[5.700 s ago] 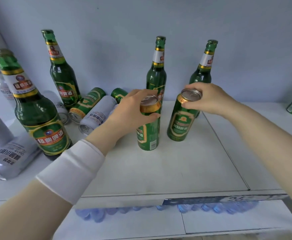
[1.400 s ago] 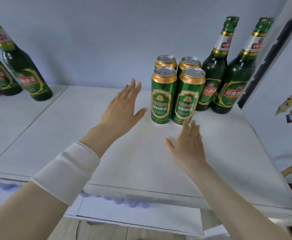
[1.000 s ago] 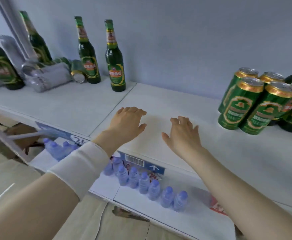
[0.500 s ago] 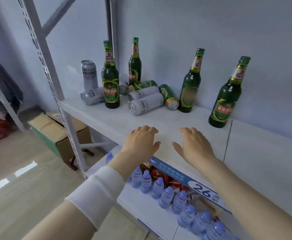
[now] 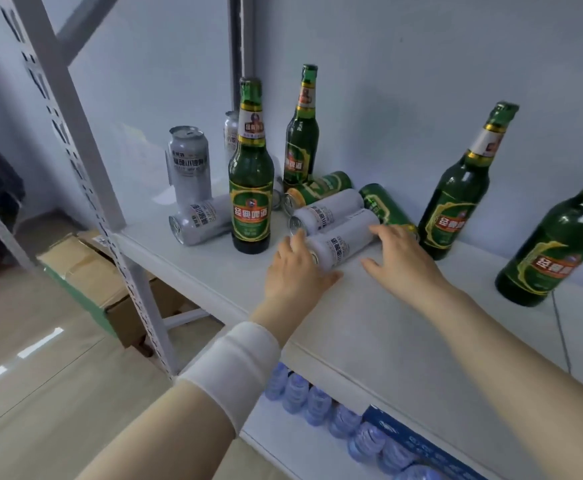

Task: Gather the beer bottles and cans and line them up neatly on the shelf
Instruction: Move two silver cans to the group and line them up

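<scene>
White aluminium, thin-walled and smooth: the nearest white can [image 5: 340, 239] lies on its side on the shelf [image 5: 369, 327], close to the front edge and toward the left end. Its long axis runs from the front edge back and rightward, lid end facing front-left. It looks light, rolls easily, and would dent under a hard squeeze, so I'd take it round the middle of the barrel.

Both hands are spread and grasp nothing yet. The left hand [image 5: 297, 271] has its fingers at the lid end; the right hand [image 5: 399, 258] reaches over the base end.

A second white can [image 5: 328, 211] lies just behind, parallel. A green can [image 5: 385, 206] points out from the wall. Glass bottles are heavier and breakable; the nearest bottle [image 5: 251, 188] stands upright just left.
</scene>
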Demonstrator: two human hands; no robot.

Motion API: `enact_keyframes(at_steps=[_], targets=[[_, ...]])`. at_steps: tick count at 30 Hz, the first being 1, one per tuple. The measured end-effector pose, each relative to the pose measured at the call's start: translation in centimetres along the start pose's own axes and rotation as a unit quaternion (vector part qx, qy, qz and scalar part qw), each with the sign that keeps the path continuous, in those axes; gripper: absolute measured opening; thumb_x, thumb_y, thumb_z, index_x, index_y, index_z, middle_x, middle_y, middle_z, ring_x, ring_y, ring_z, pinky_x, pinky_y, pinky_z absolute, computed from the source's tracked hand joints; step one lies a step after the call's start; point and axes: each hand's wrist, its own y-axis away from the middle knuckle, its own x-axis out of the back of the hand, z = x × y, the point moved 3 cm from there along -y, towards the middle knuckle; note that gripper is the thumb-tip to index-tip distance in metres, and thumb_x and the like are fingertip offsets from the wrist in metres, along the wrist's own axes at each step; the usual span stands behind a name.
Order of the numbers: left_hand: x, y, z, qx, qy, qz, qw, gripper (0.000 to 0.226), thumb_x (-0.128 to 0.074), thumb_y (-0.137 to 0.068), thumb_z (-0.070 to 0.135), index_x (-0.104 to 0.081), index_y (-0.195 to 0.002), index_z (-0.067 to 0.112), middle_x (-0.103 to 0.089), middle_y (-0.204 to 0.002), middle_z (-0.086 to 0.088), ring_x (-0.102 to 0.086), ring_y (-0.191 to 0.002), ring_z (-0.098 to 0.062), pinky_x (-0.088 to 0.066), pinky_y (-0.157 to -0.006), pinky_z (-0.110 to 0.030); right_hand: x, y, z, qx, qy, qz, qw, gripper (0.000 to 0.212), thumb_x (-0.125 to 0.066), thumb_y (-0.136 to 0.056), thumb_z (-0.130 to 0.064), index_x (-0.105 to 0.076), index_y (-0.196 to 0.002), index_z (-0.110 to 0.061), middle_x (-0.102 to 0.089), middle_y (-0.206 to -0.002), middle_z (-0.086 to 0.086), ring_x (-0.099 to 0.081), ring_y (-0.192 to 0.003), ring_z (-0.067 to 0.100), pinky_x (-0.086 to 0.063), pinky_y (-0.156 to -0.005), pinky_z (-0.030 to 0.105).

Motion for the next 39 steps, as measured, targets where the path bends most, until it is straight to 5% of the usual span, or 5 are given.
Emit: enact_keyframes(at_steps=[7, 16, 26, 33, 39], targets=[[-1.6, -4.3, -1.0, -0.028, 0.038, 0.01, 0.999, 0.069, -0.073, -0.067, 0.031, -0.039, -0.12, 0.002, -0.047, -0.122, -0.017, -0.047, -0.113, -0.036, -0.038, -0.094, -0.037, 0.0, -4.7, -0.9, -0.003, 0.007, 0.034, 0.999, 0.051, -0.056, -0.089, -0.019, -0.04, -0.137, -0.014, -0.039, -0.143, 0.008, -0.039, -0.131, 0.026, -0.036, -0.106, 0.043], [4.5, -4.5, -5.4, -0.25, 0.097, -0.057, 0.962, 0.067, -0.082, -0.056, 0.031, -0.053, -0.114, 0.014, -0.053, -0.106, 0.002, -0.05, -0.097, -0.015, -0.042, -0.08, -0.016, -0.4, -12.5, -2.8, 0.067, -0.006, -0.048, 0.997, 0.055, -0.067, -0.081, -0.017, -0.048, -0.132, -0.022, -0.045, -0.14, 0.0, -0.041, -0.13, 0.018, -0.029, -0.107, 0.027], [6.5, -4.7, -4.6, -0.264, 0.176, -0.067, 0.946, 0.066, -0.072, -0.056, 0.042, -0.051, -0.116, 0.025, -0.05, -0.104, 0.015, -0.044, -0.101, 0.006, -0.038, -0.08, -0.002, -4.1, -14.4, -2.9, 0.222, 0.215, -0.065, 0.949, 0.068, -0.073, -0.072, -0.03, -0.044, -0.133, -0.021, -0.044, -0.13, 0.007, -0.04, -0.12, 0.025, -0.045, -0.089, 0.039], [8.2, -4.7, -0.4, -0.27, 0.212, -0.073, 0.936, 0.067, -0.075, -0.053, 0.04, -0.045, -0.112, 0.032, -0.056, -0.108, 0.015, -0.054, -0.104, -0.007, -0.046, -0.083, -0.018, -0.4, -11.1, -0.8, 0.127, -0.107, 0.067, 0.984, 0.06, -0.078, -0.065, -0.028, -0.055, -0.119, -0.015, -0.055, -0.113, 0.005, -0.056, -0.106, 0.023, -0.048, -0.088, 0.033], [7.7, -5.4, 1.8, -0.297, 0.173, -0.131, 0.93, 0.073, -0.081, -0.056, 0.035, -0.039, -0.115, 0.039, -0.054, -0.114, 0.02, -0.051, -0.111, -0.005, -0.046, -0.09, -0.021, 1.2, -7.8, 2.0, -0.055, -0.309, 0.083, 0.946, 0.048, -0.082, -0.063, -0.023, -0.056, -0.104, -0.025, -0.067, -0.1, -0.003, -0.064, -0.093, 0.018, -0.053, -0.077, 0.026]])
